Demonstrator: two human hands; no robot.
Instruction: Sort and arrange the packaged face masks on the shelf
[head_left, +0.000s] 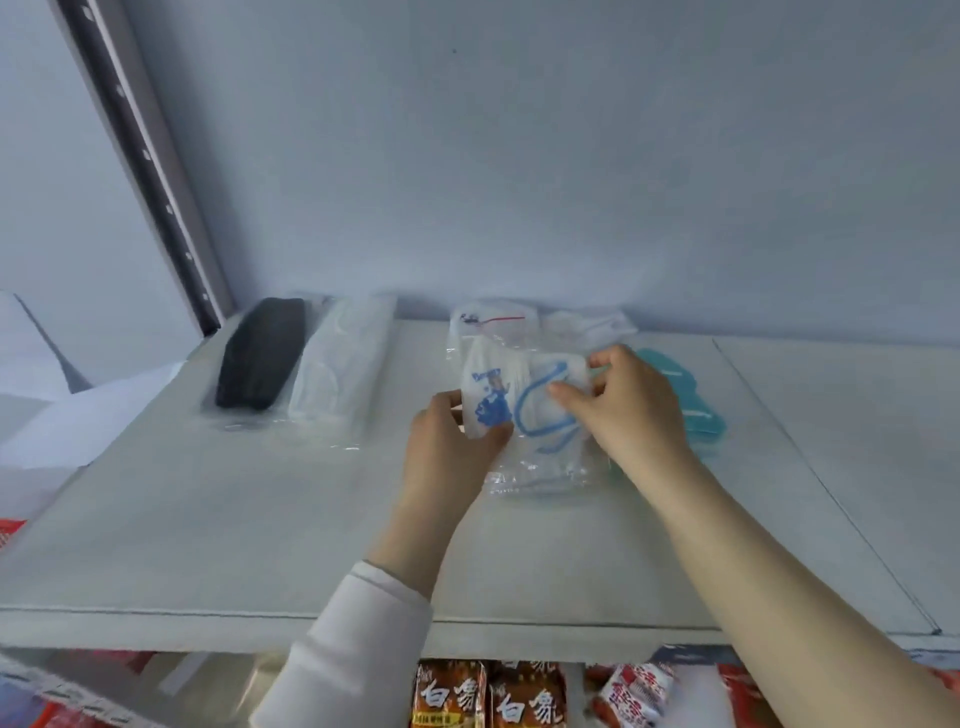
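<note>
Head view, near to far, all places taken from the printed mask packet (519, 410). Nearest the camera and lower down, under the shelf (208, 618) that carries the packet, stand snack packs (488, 696); these are not part of the job. Left hand (447, 441), white sleeve at the wrist, pinches the packet's left edge with thumb on top. Right hand (634, 410), bare forearm, pinches its upper right part with curled fingertips. So both hands grip the 1 packet. The packet is clear film over a white mask with blue print and blue loops. Its near end looks to lie on the shelf; whether the far end is raised I cannot tell. Touching its right side, partly under the right hand, lies a teal mask packet (696, 415). Well apart to its left lie a white mask packet (343, 374) and, beyond that, a black mask packet (262, 358), side by side and neatly parallel. Just behind it are a zip bag (488, 319) with a red strip and another pale packet (592, 325), both by the back wall. Judgement: step in hand is squaring this packet. Advice: hold the film at the edges only, turn it parallel to the 2 left packets, clear the teal overlap, press flat, then release, since the film looks slippery.
</note>
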